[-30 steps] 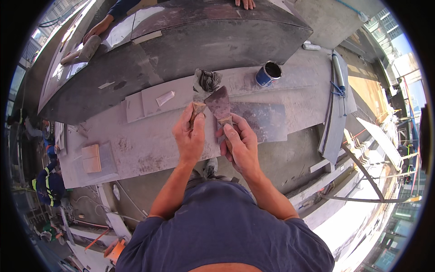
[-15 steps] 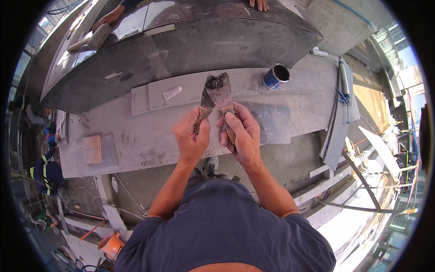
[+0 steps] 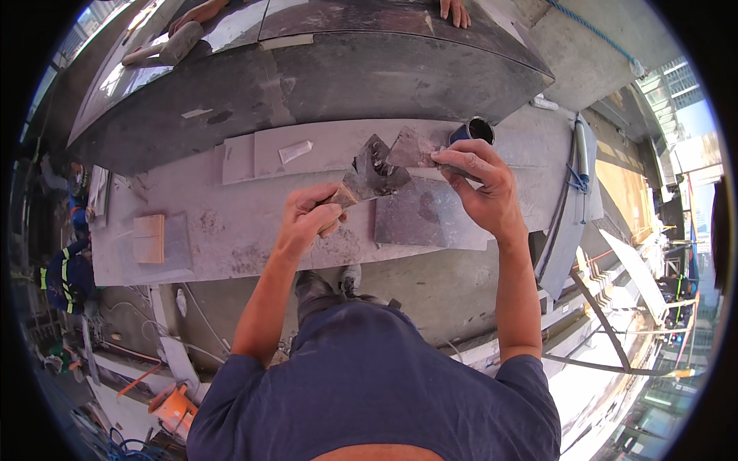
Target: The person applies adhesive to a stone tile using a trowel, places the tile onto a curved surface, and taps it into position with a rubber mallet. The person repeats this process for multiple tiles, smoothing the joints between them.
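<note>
My left hand (image 3: 314,217) is closed round the wooden handle of a putty knife (image 3: 390,182), whose wide blade carries dark, glossy paste (image 3: 377,160). A second putty knife (image 3: 410,148) is gripped in my right hand (image 3: 490,188), its smeared blade pointing left. The two blades meet or overlap at the paste; whether they press together I cannot tell. Just beyond my right fingers stands a blue can (image 3: 460,133) with a dark inside, partly hidden by that hand. Under the blades lies a dark grey slab (image 3: 423,215) on the pale, dusty work board (image 3: 254,215).
A white tube (image 3: 295,151) lies on a strip of board. Brown tile pieces (image 3: 148,238) are at left. Beyond rises a long dark stone block (image 3: 338,81) with a mallet (image 3: 178,44) and another person's hand (image 3: 455,12) on it. A caulking gun (image 3: 581,157) lies at right.
My right hand has moved right and up, turning its putty knife sideways across the left blade. My left hand has shifted slightly left, its blade now tilted to the right.
</note>
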`<state>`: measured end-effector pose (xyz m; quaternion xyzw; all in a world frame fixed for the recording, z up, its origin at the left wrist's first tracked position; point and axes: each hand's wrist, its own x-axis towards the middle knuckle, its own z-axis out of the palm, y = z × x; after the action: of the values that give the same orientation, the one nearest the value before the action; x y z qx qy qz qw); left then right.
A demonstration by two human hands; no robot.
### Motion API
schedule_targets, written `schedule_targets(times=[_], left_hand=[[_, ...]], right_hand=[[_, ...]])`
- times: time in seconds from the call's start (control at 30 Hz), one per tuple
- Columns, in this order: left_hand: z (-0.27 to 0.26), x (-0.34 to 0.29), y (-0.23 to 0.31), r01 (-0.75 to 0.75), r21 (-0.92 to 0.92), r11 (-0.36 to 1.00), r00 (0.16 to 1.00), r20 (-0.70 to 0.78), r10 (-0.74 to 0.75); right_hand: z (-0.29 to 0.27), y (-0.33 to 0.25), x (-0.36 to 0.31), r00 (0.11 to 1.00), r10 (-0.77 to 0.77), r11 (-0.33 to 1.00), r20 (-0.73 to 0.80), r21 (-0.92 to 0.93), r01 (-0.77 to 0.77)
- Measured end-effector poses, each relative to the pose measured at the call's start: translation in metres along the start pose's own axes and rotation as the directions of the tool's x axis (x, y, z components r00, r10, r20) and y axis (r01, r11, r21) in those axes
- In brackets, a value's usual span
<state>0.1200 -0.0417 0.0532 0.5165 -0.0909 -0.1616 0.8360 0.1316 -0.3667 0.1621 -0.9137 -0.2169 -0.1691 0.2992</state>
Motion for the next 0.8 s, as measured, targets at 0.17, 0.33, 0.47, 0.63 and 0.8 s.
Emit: schedule_targets(times=[0.17, 0.33, 0.47, 0.63, 0.8], left_hand=[[0.014, -0.009, 0.003, 0.038, 0.254, 0.966, 0.984, -0.178, 0.008], [0.026, -0.008, 0.004, 0.097, 0.318, 0.943, 0.968, -0.249, -0.015], [0.025, -0.01, -0.003, 0.104, 0.316, 0.943, 0.971, -0.237, -0.028], [0.019, -0.015, -0.009, 0.136, 0.311, 0.941, 0.969, -0.239, -0.061], [0.012, -0.02, -0.012, 0.21, 0.229, 0.95, 0.957, -0.246, -0.152]], right_hand=[[-0.019, -0.028, 0.009, 0.999, -0.015, 0.966, -0.048, -0.257, 0.002], [-0.014, -0.047, 0.012, 0.982, -0.025, 0.907, 0.187, -0.409, 0.101], [-0.008, -0.052, 0.018, 0.975, -0.026, 0.892, 0.222, -0.435, 0.123], [-0.013, -0.06, 0.022, 0.963, -0.027, 0.898, 0.268, -0.418, 0.141], [-0.008, -0.051, 0.019, 0.95, -0.008, 0.905, 0.313, -0.402, 0.139]])
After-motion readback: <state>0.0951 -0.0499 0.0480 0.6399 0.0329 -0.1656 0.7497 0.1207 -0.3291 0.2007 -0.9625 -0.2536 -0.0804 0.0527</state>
